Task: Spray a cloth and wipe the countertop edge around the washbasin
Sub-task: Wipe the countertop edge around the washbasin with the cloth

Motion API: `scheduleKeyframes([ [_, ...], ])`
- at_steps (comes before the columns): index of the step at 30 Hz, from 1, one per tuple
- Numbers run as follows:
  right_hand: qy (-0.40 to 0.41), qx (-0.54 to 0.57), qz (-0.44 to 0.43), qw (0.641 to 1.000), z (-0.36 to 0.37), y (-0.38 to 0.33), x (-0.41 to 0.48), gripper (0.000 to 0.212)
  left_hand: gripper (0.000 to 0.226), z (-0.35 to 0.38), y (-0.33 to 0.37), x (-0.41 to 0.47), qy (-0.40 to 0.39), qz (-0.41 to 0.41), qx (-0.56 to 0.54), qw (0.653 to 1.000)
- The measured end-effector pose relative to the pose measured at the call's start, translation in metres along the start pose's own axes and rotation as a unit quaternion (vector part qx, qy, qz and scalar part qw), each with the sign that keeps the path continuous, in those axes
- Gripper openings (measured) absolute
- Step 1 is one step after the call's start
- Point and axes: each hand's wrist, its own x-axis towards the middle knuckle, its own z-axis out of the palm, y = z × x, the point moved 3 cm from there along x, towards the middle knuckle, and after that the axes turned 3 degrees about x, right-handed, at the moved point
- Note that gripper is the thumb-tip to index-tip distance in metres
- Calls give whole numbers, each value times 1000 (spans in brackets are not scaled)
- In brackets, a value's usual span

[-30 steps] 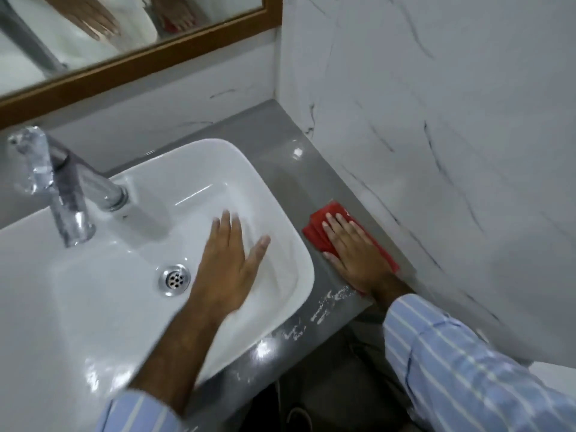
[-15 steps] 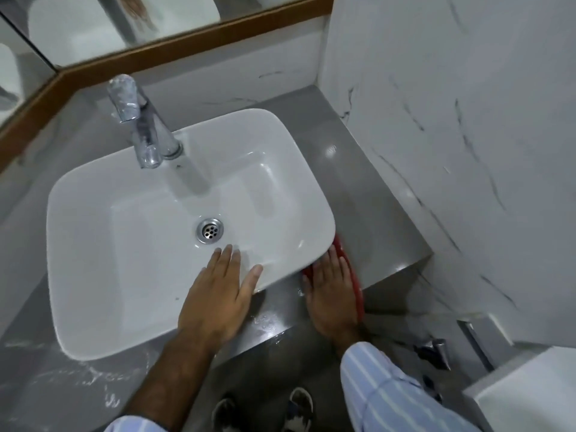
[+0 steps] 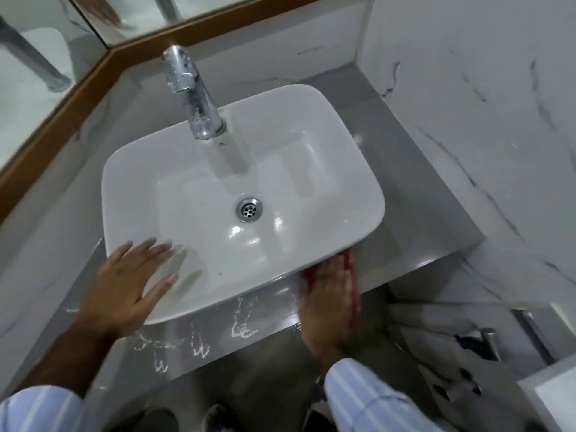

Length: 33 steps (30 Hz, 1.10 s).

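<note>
A white rectangular washbasin [image 3: 327,145] sits on a grey countertop [image 3: 430,219]. My right hand [image 3: 330,304] presses flat on a red cloth [image 3: 353,282] at the counter's front edge, just under the basin's front right corner; most of the cloth is hidden beneath the hand. My left hand [image 3: 127,291] rests open, fingers spread, on the basin's front left rim. White foamy streaks [image 3: 240,325] lie on the front strip of the counter between my hands. No spray bottle is in view.
A chrome tap [image 3: 193,95] stands at the basin's back, with a drain [image 3: 248,209] in the bowl. Marble walls close in the right and back, and a wood-framed mirror [image 3: 62,101] runs along the left. A metal fitting [image 3: 486,338] is low on the right wall.
My right hand slid the red cloth from the counter's right side round to the front edge near the basin corner. My left hand moved from the bowl to the front left rim.
</note>
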Motion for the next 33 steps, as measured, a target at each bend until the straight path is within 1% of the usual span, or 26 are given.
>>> scheduleKeyframes([
  [2,-40,12,-108,993,16,-31,-33,75,91,-1,-2,1,15,18,-7,1000],
  [3,-53,24,-147,987,16,-31,-38,73,90,-1,-3,0,23,27,-13,999],
  [5,-45,24,-180,982,8,-10,-31,67,90,-2,-8,-1,32,48,-22,998],
  [6,-22,7,-169,985,2,8,-23,66,89,-3,-11,0,37,61,-23,997],
  [7,6,-8,-131,991,-5,25,-13,65,88,-4,-16,0,43,73,-23,996],
  [8,32,-21,-76,996,-13,43,-3,66,87,-4,-18,0,52,82,-22,995],
  [10,66,-29,47,996,-20,56,9,67,84,-2,-23,0,71,93,-28,993],
  [12,68,-15,151,986,-16,33,8,67,79,2,-25,0,91,99,-38,990],
  [13,64,-8,170,983,-11,12,2,67,75,4,-26,0,102,102,-39,989],
  [14,61,-5,166,984,-5,-12,-8,67,69,6,-29,-1,112,103,-40,988],
  [16,40,-8,121,992,12,-57,-34,68,60,7,-30,0,126,106,-40,985],
  [18,14,-15,31,999,29,-107,-66,68,57,9,-30,1,130,108,-42,985],
  [20,-10,0,-62,998,47,-153,-96,63,58,11,-31,1,122,106,-42,986],
  [22,-42,6,-135,990,50,-171,-110,64,60,11,-31,1,120,106,-42,986],
  [24,-42,-18,-169,985,43,-159,-107,65,60,11,-34,-1,136,110,-43,984],
  [25,-26,-36,-158,986,39,-144,-101,63,60,11,-34,-1,145,111,-42,982],
  [26,-5,-51,-118,992,33,-127,-93,62,60,11,-34,-1,155,108,-43,981],
  [28,22,-46,-3,999,24,-102,-76,66,60,13,-37,-3,179,87,-56,978],
  [29,21,-35,47,998,23,-98,-71,69,60,14,-37,-3,187,75,-66,977],
  [30,15,-25,78,997,22,-103,-69,70,60,16,-37,-4,192,64,-76,976],
  [31,10,-17,85,996,24,-115,-72,69,62,17,-36,-4,194,54,-82,976],
  [33,2,-13,30,999,36,-149,-88,66,65,20,-39,-5,191,39,-83,977],
])
